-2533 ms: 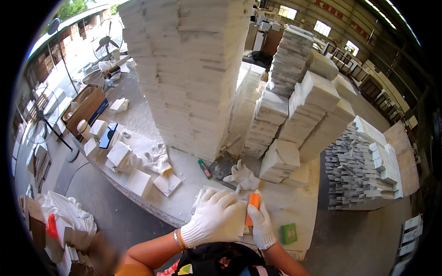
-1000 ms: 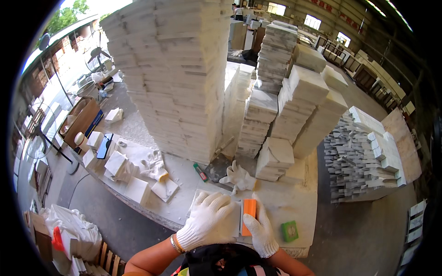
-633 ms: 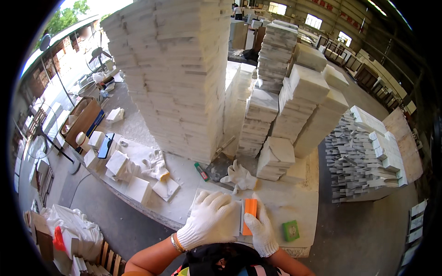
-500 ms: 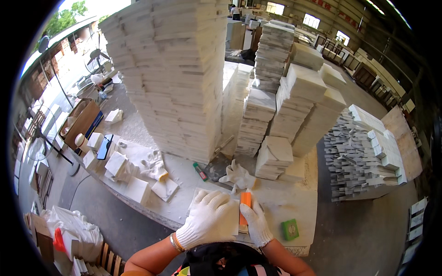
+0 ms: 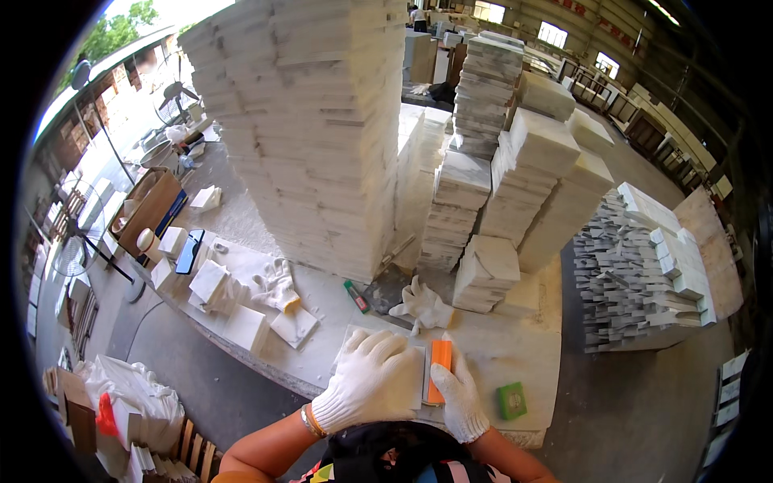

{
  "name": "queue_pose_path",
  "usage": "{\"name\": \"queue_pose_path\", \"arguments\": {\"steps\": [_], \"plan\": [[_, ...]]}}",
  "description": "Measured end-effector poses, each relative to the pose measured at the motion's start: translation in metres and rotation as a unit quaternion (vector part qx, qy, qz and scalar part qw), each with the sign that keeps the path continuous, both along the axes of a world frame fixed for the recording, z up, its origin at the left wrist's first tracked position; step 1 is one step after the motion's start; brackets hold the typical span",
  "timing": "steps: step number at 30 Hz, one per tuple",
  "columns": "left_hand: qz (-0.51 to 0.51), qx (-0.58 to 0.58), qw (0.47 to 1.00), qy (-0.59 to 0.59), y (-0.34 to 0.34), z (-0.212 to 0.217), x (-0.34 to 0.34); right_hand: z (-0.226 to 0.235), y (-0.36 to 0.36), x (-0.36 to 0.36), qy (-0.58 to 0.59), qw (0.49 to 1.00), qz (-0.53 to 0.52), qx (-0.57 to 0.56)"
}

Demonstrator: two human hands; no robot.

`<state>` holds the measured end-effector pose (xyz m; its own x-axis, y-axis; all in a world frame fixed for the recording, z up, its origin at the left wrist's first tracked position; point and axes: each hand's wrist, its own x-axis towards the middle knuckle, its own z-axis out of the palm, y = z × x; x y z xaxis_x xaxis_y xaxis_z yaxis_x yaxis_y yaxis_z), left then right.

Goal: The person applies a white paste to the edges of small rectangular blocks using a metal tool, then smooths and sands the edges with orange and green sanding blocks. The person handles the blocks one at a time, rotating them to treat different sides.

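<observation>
Head view: right hand (image 5: 461, 396) pinching that orange block (image 5: 440, 366) in its fingers, probably light, stiff; grip its long sides! Left hand (image 5: 369, 378) palm-down, fingers close together.

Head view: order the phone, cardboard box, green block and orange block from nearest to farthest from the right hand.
1. Orange block, held in the right hand.
2. Green block, on the table to the hand's right.
3. Phone, far to the left.
4. Cardboard box, beyond the phone, farther left.
</observation>
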<state>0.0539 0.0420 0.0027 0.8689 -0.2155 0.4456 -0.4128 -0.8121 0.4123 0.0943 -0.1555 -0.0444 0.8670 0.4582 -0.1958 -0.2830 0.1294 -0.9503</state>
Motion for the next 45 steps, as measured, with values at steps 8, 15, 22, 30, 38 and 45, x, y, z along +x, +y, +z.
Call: {"name": "queue_pose_path", "arguments": {"steps": [8,15,22,30,38,45], "plan": [[-0.003,-0.003,1.0,0.004,-0.004,0.006,0.005,-0.02,0.001,0.025,-0.026,0.998,0.043,-0.031],[0.0,-0.01,1.0,-0.007,-0.008,0.012,0.009,0.023,-0.005,0.006,-0.09,0.995,0.005,-0.051],[-0.001,-0.005,1.0,-0.003,-0.005,0.006,0.008,0.014,-0.009,0.008,-0.051,0.998,0.027,-0.025],[0.007,0.004,1.0,0.008,-0.005,0.005,0.004,-0.002,-0.001,0.018,-0.036,0.998,0.043,-0.026],[0.003,0.003,1.0,0.019,-0.005,0.01,0.004,-0.001,0.0,0.02,-0.049,0.995,0.064,-0.059],[0.011,0.022,1.0,0.009,-0.004,0.007,0.006,0.013,-0.009,-0.001,-0.034,0.999,0.017,-0.035]]}}
